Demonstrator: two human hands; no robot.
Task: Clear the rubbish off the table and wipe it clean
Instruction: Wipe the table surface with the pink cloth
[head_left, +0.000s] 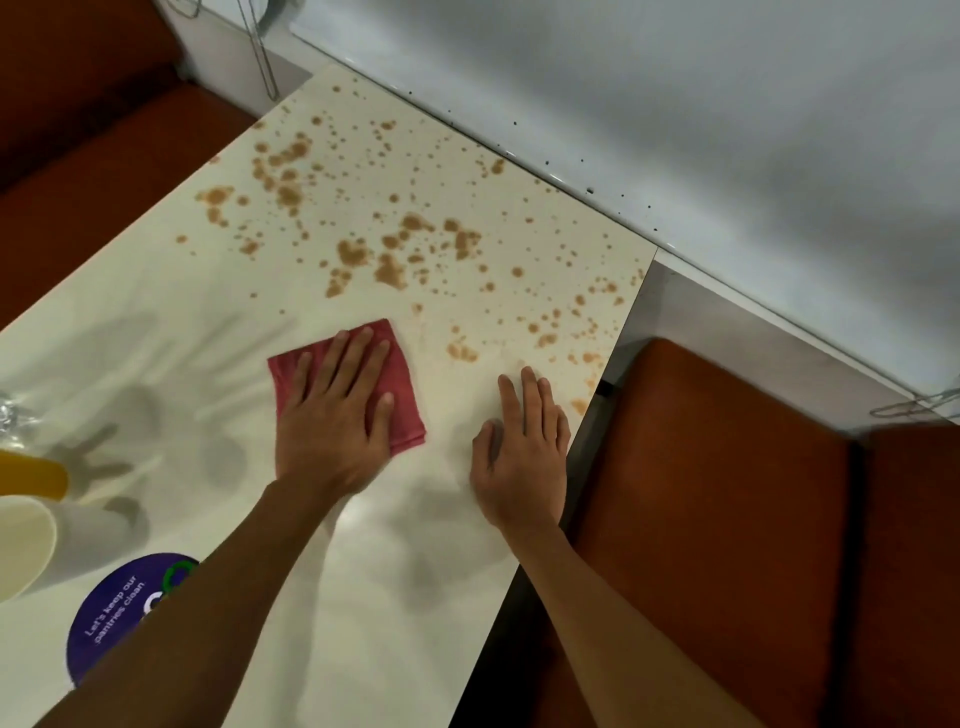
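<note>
A folded red cloth (402, 364) lies on the cream table (208, 332). My left hand (335, 415) presses flat on the cloth with its fingers straight and spread. My right hand (524, 447) rests flat on the bare tabletop near the right edge, fingers straight. Brown spilled splotches (395, 260) cover the far half of the table, from the back left corner to the right edge just beyond my right hand. The near half of the table looks free of stains.
At the left edge lie a white paper cup (31, 540) on its side, a yellow cup (31, 475) and clear plastic (8, 410). A purple round sticker (119, 608) is on the table. Orange bench seats (717, 519) flank the table; a grey wall (675, 104) runs behind.
</note>
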